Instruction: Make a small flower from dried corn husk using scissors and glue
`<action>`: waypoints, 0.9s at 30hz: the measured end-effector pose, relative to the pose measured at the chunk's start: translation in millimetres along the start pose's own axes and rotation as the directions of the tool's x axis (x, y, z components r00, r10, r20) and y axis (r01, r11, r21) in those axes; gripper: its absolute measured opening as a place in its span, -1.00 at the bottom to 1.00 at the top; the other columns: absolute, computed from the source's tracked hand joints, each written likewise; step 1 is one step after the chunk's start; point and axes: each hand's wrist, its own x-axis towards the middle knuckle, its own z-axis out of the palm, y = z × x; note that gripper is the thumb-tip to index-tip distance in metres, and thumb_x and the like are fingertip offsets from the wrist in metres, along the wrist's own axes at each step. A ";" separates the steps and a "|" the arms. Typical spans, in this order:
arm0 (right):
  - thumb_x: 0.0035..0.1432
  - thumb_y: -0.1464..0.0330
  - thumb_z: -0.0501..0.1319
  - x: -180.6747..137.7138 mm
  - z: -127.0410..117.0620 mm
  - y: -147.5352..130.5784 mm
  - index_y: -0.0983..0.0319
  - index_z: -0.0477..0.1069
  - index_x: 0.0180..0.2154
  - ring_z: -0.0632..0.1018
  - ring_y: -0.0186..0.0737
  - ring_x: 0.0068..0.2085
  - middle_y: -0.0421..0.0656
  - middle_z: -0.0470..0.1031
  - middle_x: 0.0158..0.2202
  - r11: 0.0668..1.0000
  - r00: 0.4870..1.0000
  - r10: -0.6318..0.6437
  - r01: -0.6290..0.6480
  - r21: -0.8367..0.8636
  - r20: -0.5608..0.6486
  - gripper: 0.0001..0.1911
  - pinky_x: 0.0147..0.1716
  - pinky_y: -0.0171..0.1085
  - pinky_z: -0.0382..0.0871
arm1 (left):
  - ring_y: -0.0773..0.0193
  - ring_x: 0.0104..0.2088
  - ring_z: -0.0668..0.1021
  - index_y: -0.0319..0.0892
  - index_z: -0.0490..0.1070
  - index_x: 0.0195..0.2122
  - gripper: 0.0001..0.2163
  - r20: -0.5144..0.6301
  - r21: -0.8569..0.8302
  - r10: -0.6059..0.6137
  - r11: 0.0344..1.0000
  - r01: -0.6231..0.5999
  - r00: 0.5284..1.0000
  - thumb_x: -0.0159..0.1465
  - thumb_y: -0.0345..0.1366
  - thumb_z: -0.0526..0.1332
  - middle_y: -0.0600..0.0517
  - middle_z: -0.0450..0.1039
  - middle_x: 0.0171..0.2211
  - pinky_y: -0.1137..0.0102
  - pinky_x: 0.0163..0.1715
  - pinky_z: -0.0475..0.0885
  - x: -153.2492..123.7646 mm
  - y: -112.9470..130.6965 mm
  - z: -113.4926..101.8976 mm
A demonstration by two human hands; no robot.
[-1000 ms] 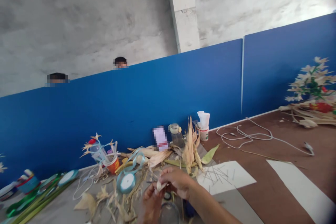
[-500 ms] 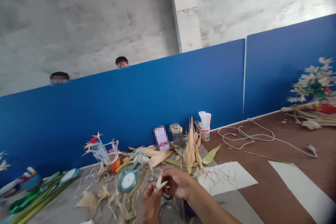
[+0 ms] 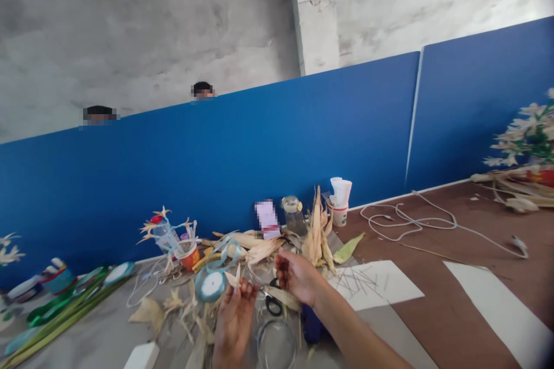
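Observation:
Pinched at the fingertips of my left hand (image 3: 235,314) is a small pale corn husk piece (image 3: 234,278) with pointed, petal-like ends. My right hand (image 3: 298,278) is held apart from it on the right, its fingers loosely curled and nothing visible in them. Black-handled scissors (image 3: 273,305) lie on the table between the two hands, partly behind the right one. Close by to the left is a spool of light blue ribbon (image 3: 213,286). A clear round object (image 3: 277,343) and a dark blue object (image 3: 311,326) sit below my hands.
Dried husks (image 3: 318,236) and scraps are spread over the table. Thin wires lie on white paper (image 3: 392,285) at right, near a white cable (image 3: 450,222). A phone (image 3: 268,220), a jar (image 3: 294,218) and cups (image 3: 340,212) stand before the blue partition (image 3: 277,144). Two people's heads show above it.
My hands have separated: the left moved left and down with the husk piece, while the right let go of it and drew away. The scissors now show more between them.

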 end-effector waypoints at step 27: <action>0.08 0.50 0.02 30.8 -26.9 11.3 0.28 0.47 -0.34 0.47 -0.17 -0.23 -0.01 0.51 -0.27 -0.138 0.902 -0.402 0.108 -0.984 0.156 -0.76 -0.28 -0.29 0.18 | 0.44 -0.50 0.42 -0.23 0.44 -0.42 -0.84 -0.092 -0.175 -0.050 0.984 0.033 0.995 -0.04 -0.45 0.37 0.10 0.37 -0.49 0.42 -0.35 0.44 4.7 3.5 -10.4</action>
